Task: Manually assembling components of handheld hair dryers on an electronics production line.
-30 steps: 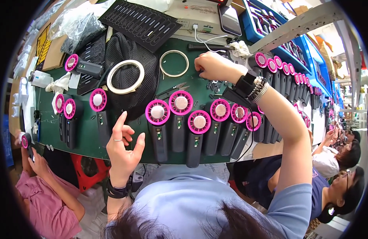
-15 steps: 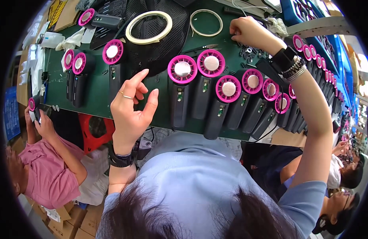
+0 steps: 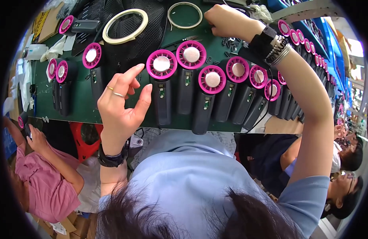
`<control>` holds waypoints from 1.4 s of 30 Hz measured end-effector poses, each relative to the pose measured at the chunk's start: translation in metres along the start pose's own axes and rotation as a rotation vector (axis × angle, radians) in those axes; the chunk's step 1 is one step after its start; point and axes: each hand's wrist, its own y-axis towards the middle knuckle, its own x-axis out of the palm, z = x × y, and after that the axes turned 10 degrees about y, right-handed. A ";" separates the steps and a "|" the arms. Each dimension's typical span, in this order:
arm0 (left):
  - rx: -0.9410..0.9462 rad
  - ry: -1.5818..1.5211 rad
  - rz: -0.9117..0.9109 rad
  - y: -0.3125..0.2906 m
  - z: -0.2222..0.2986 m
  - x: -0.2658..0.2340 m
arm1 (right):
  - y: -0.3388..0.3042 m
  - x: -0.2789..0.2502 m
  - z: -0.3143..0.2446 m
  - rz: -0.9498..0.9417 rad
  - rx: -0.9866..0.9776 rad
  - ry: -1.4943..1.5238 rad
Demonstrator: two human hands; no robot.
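My left hand (image 3: pixel 121 99) hovers at the table's near side with fingers apart, holding nothing. Just right of it lies a handheld fan (image 3: pixel 162 91) with a pink ring, a silver centre and a dark grey handle showing a small green circuit board. Several similar fans (image 3: pixel 212 81) lie to its right, and another fan (image 3: pixel 91 56) lies left of my hand. My right hand (image 3: pixel 228 22) reaches to the far side, fingers curled closed; whatever is in them is hidden. Small black parts (image 3: pixel 231 42) lie scattered below it, beside a thin cream ring (image 3: pixel 185 15).
A larger cream tape roll (image 3: pixel 125 26) rests on black mesh (image 3: pixel 152 36). Tweezers (image 3: pixel 186 40) lie nearby. More fans (image 3: pixel 295 38) line the right side by blue bins (image 3: pixel 325 55). A black cable (image 3: pixel 267 107) crosses the fans. A co-worker in pink (image 3: pixel 48 179) sits left; others sit right.
My view has shifted, so the table's contents sit farther left and higher in the picture. My left hand is slightly closer to the nearest fan. Both hands keep much the same pose.
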 end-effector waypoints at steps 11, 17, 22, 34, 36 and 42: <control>0.364 0.261 -0.287 -0.008 0.023 0.024 | -0.012 0.000 -0.005 0.179 -0.052 0.074; 0.419 0.296 -0.337 0.006 0.028 0.028 | -0.007 0.001 0.002 0.165 -0.055 0.136; 0.427 0.262 -0.373 0.016 0.031 0.035 | -0.006 -0.008 0.000 0.096 0.038 0.137; 0.343 0.192 -0.439 0.025 0.035 0.041 | -0.043 -0.047 -0.011 0.356 -0.128 0.370; 0.342 0.201 -0.441 0.025 0.036 0.042 | -0.047 -0.049 -0.012 0.366 -0.138 0.390; 0.337 0.314 -0.457 0.022 0.043 0.043 | -0.067 -0.060 -0.025 0.404 -0.133 0.524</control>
